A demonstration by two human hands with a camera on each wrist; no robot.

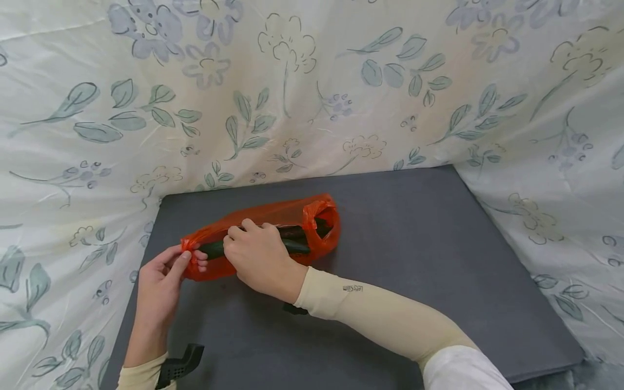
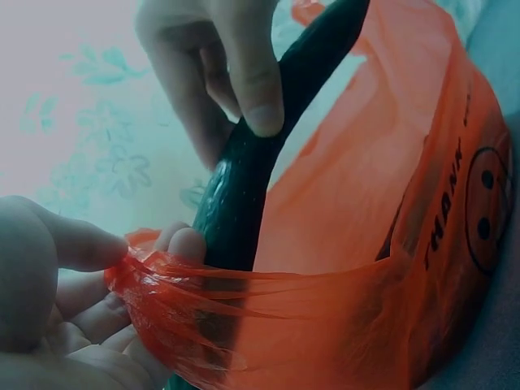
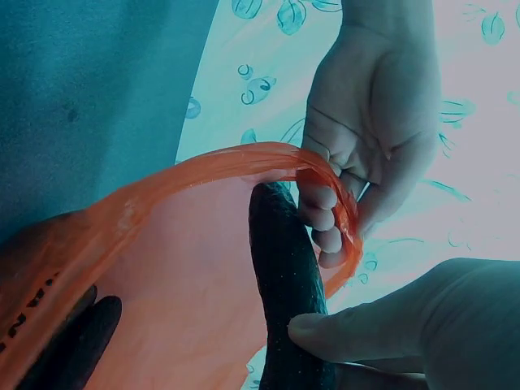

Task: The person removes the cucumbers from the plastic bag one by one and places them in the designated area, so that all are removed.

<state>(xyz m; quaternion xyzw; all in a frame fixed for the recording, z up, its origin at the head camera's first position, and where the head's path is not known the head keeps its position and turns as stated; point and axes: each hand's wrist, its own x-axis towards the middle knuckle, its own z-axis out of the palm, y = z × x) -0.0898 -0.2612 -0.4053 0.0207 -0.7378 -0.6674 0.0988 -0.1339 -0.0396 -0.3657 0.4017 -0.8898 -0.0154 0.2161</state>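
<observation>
An orange-red plastic bag lies on its side on the dark table. My left hand pinches the gathered rim at the bag's left end, with several fingertips inside it. My right hand grips a dark green cucumber between thumb and fingers. One tip of this cucumber is close to the left fingers, at the bag's mouth. More dark, long cucumbers lie inside the bag, partly hidden by its plastic. In the left wrist view, the bag's printed side carries lettering and a face.
The dark grey tabletop extends to the right of the bag and in front of it. Floral-patterned cloth hangs behind the table and along both sides. A black wrist mount sits on my left forearm.
</observation>
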